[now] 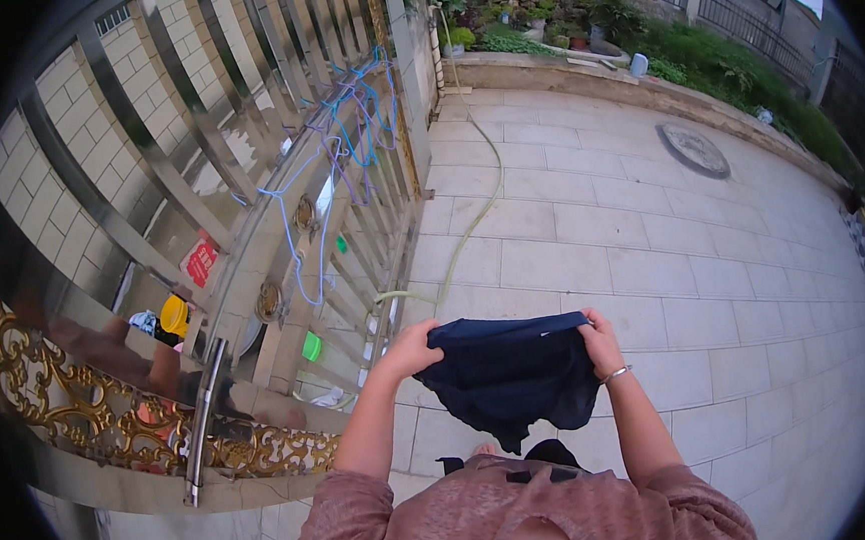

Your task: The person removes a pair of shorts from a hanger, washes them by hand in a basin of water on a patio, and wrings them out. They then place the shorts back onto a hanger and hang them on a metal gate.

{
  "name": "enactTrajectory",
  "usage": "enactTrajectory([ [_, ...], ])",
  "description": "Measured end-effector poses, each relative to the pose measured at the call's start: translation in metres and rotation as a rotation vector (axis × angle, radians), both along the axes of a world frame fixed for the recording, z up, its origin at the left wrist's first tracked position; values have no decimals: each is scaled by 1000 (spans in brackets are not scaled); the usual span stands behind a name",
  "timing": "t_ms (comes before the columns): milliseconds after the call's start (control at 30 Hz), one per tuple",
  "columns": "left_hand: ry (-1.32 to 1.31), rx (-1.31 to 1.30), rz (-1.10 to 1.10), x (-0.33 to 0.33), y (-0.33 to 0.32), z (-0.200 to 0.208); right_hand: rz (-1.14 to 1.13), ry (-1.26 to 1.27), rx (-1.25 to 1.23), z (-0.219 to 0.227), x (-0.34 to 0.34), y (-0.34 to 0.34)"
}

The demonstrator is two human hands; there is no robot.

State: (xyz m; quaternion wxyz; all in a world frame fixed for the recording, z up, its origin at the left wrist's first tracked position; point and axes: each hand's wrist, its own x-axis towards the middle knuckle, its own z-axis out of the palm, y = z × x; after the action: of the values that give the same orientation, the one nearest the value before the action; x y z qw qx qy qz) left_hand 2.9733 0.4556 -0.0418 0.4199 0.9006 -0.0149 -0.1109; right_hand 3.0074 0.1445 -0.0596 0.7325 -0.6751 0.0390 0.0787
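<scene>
Right now I am watching both hands holding up a dark navy garment (508, 375) in front of the body, over the pale paved courtyard floor (674, 283). My left hand (413, 352) is pinching the garment's top edge at its left corner, fingers curled shut on the cloth. My right hand (598, 341) is gripping the opposite corner the same way, fingers closed on the fabric, with a thin silver bracelet (617, 373) sitting on that wrist. The top edge is stretching fairly straight between the two hands, and the rest of the cloth is hanging down loose in folds, its lowest point ending just above my feet. Both forearms are bare, coming out of the sleeves of a mottled pinkish-brown top (520, 515).

To my left a shiny metal gate (246, 183) with slanted bars and gold scrollwork along its lower panel is standing close by; blue cord (353, 135) is looped and tangled among its bars. A pale green hose (469, 217) is lying across the paving, running from near the gate's foot toward a raised bed of plants (556, 21) at the far end. A round manhole cover (693, 149) is set in the paving farther off, well apart from the hands.
</scene>
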Motion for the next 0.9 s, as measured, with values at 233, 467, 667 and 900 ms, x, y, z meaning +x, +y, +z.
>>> enactTrajectory([
  [233,-147,466,409,60,-12,-39,192,-292,-408,42,95,-27],
  [467,146,-1340,808,157,-64,-46,286,-484,-557,75,210,-49],
  [667,89,-134,368,202,-77,-13,250,-420,-169,80,310,-69],
  [900,-195,-734,979,232,-60,16,545,-321,-252,58,392,-46],
])
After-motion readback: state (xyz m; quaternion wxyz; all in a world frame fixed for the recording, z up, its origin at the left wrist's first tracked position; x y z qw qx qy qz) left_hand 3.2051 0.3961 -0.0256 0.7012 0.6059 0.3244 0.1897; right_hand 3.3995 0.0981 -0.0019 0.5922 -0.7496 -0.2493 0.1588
